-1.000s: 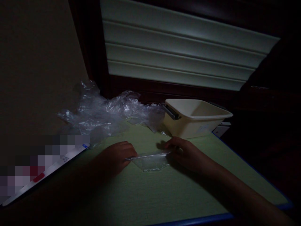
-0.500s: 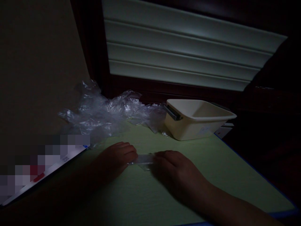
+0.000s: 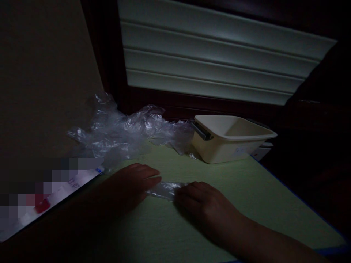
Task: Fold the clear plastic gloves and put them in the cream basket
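A small strip of clear plastic film (image 3: 165,190) lies low over the green table (image 3: 263,197), between my two hands. My right hand (image 3: 199,199) is closed on its right end, fingers bent together. At the other end, my left hand (image 3: 139,180) touches or nearly touches the film, its thumb and fingers slightly apart. The undersides of both hands are in dark shadow.
A heap of crumpled clear plastic bags (image 3: 117,129) lies at the back left. Beside it stands a cream bin (image 3: 225,148) with dark handles. A partly blurred white printed item (image 3: 63,191) is at the left, and a slatted panel (image 3: 214,51) rises behind.
The plastic between my hands shows wider and more wrinkled. My left hand's thumb and fingers have parted slightly, and my right hand has moved a little toward me.
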{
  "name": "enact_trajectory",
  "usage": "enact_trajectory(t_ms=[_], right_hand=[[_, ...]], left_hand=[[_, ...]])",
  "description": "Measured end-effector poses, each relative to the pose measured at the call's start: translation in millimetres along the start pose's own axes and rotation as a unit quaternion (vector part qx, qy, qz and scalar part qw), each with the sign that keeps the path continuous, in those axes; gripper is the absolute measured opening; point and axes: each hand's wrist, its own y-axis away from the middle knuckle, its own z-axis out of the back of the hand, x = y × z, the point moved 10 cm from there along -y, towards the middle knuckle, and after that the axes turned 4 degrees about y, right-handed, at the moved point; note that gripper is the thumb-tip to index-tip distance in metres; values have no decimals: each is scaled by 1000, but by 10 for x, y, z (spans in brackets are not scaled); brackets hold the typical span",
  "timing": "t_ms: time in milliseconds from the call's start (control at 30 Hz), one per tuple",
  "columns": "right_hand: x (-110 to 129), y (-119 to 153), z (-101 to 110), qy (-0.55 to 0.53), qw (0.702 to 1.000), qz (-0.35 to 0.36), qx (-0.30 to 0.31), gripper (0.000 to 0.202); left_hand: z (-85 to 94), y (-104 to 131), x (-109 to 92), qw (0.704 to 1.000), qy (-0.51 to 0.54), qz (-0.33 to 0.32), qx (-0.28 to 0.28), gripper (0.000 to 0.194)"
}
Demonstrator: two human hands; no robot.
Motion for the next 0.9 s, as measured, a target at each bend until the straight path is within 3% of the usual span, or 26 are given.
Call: enact_trajectory(t_ms=[67, 200, 333, 567, 767, 900], right_hand=[[-6, 1, -21, 1, 1000, -4, 12, 17], [-31, 2, -44, -3, 1000, -17, 26, 18], [-55, 2, -56, -46, 998, -28, 43, 17], [-115, -18, -13, -97, 994, -48, 27, 24], [-151, -55, 27, -103, 993, -56, 24, 29], [-15, -126, 22, -69, 995, -61, 31, 48]], left_hand=[[168, 31, -150, 999, 4, -9, -48, 43], [242, 106, -334, 997, 6, 34, -72, 41], [83, 218, -314, 996, -1, 91, -18, 31], [26, 452, -321, 992, 6, 119, -36, 36], [-32, 447, -373, 988, -4, 150, -36, 41], [-79, 422, -375, 988, 5, 151, -5, 38]])
